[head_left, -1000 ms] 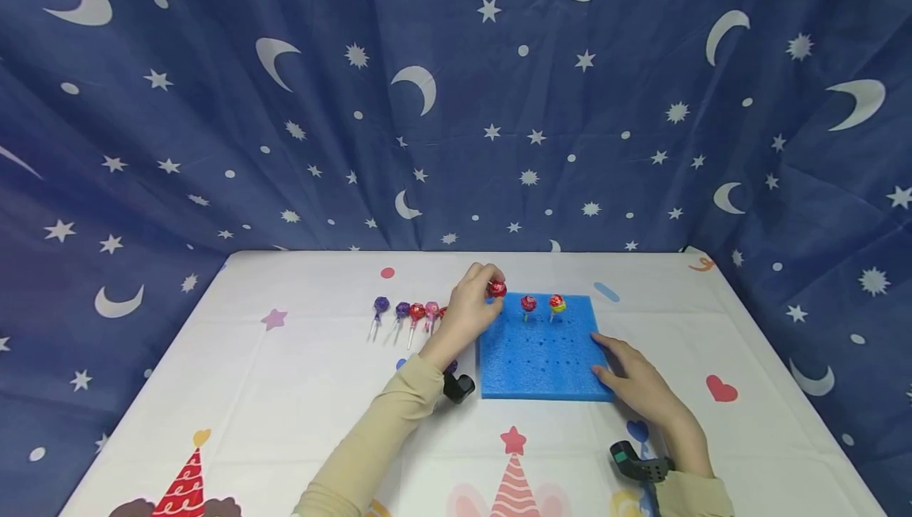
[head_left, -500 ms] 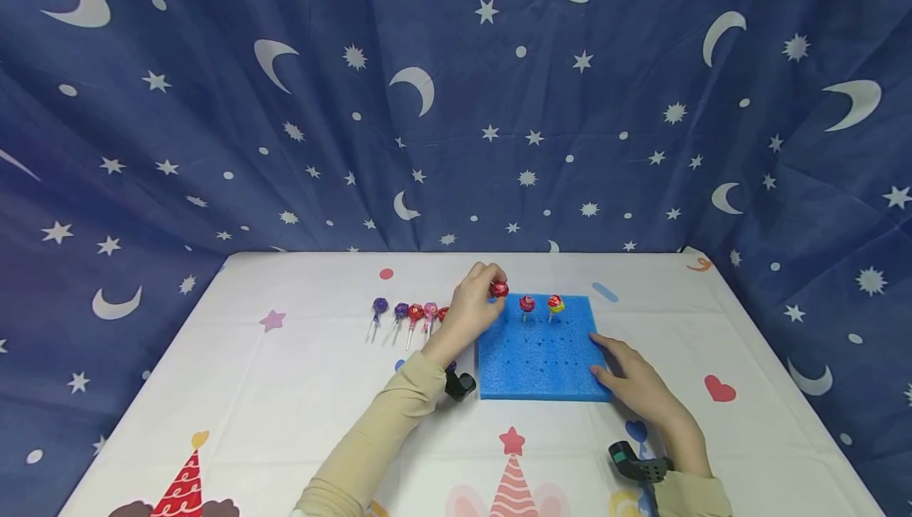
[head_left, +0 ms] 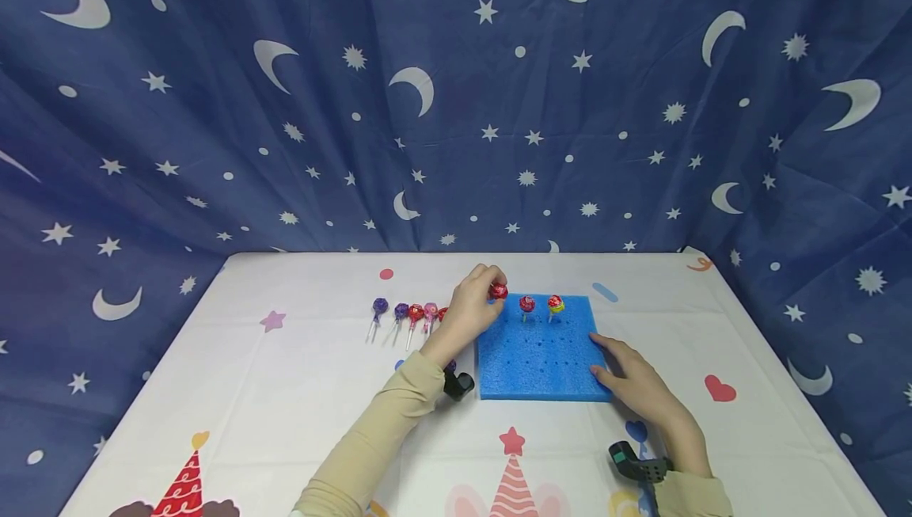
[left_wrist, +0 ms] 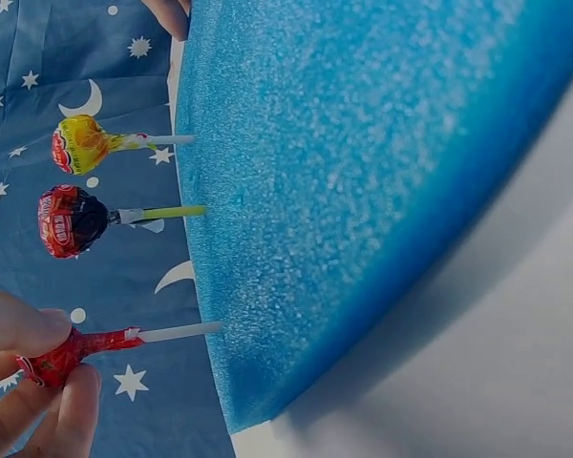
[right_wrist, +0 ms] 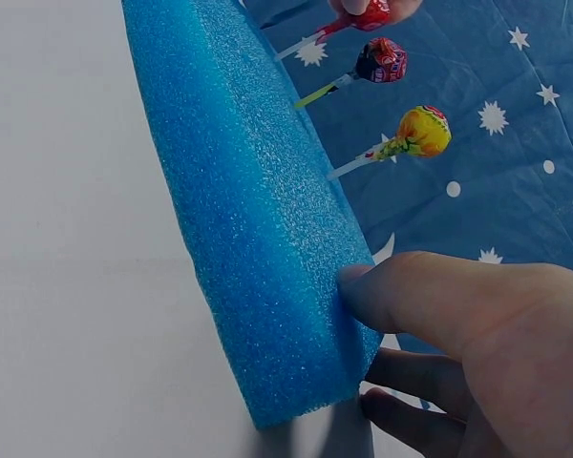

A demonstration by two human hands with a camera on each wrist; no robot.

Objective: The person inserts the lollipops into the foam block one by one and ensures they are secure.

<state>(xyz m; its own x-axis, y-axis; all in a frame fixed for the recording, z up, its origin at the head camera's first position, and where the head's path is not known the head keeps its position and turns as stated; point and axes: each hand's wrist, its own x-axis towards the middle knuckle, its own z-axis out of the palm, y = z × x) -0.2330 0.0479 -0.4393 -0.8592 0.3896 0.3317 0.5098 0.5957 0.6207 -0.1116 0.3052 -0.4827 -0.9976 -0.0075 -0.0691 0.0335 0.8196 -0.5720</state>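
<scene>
White printed tablecloth: blue foam board flat on it; lollipops alongside, perhaps six, partly hidden.

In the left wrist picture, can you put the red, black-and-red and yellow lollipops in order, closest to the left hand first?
1. Red lollipop: pinched in the fingers of the left hand.
2. Black-and-red lollipop: middle of the row, in the blue foam board.
3. Yellow lollipop: far end of the row.
</scene>
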